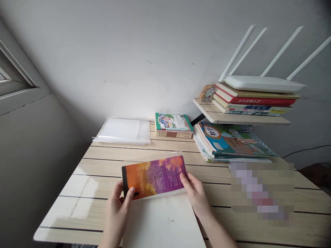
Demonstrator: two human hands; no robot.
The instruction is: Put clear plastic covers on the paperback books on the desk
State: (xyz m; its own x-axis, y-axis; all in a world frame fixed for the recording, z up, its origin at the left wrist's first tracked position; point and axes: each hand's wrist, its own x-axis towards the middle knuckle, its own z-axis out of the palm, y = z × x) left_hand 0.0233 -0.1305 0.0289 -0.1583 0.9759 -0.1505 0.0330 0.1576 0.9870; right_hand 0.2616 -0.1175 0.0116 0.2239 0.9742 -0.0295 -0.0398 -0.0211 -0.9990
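At the near middle of the wood-slat table [219, 196], an orange-and-purple printed cover flap [155, 177] is held by both hands. Its dark lower left corner is pinched by the left hand [117, 201], the thumb laid on the front and the fingers curled behind the edge. Its right edge is gripped by the right hand [196, 193], thumb likewise on top. Beyond the flap's far edge, a strip of clear plastic film [178, 152] is seen. Below the flap, a white page [160, 220] with tiny print is spread toward the near edge.

Farther off, a stack of clear plastic covers [119, 129] is placed at the back left. Just to its right, a small pile of green-bordered books [173, 123] is set. At the back right, textbooks [232, 139] are piled under a raised shelf [205, 109], on which more books [258, 101] are topped by a white router [263, 83] with four antennas. Nearer, at the right, an object [261, 193] is blurred by pixelation and cannot be identified.
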